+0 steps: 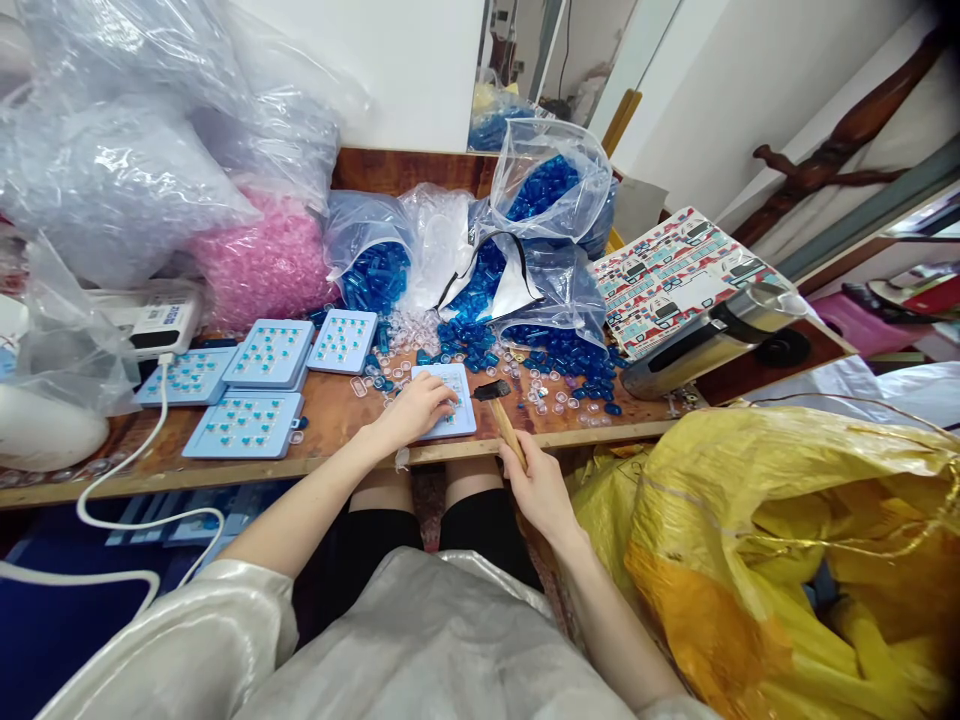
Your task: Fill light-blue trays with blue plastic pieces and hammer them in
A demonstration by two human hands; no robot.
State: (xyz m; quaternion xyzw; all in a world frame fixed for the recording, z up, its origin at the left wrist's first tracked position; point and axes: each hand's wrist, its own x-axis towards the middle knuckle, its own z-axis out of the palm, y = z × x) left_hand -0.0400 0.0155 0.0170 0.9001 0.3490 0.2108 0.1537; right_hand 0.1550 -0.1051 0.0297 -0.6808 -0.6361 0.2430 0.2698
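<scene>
Wooden bench (330,405) is running across the frame, bags lining the back: one with blue pieces (379,275), one pink bag (262,255). Yellow sack (690,470) is sitting off to the right. From my remote seat I'm watching two bare hands.

Left hand (424,405) is lying over a light blue tray (469,425), fingers bent and bunching near its middle; I can't tell whether they're pinching a small piece or just pressing. That tray is resting near the bench's front edge, just left of the hammer head. Right hand (540,490) is wrapping its fingers round the wooden handle of a hammer (506,425); dark head is pointing away from the body. Whether the head is touching the bench, I can't tell.

Handling, my guess: the hammer is looking stiff and head-heavy, so I'm favouring a hold low on the handle, as now. The tray is looking light, rigid, probably slidey on wood; I'm favouring its raised rim, clear of the small parts. Loose blue beads (592,380) are scattering across the bench beyond, looking hard, slick, maybe chippable; I'm preferring a fingertip pinch on their sides.
</scene>
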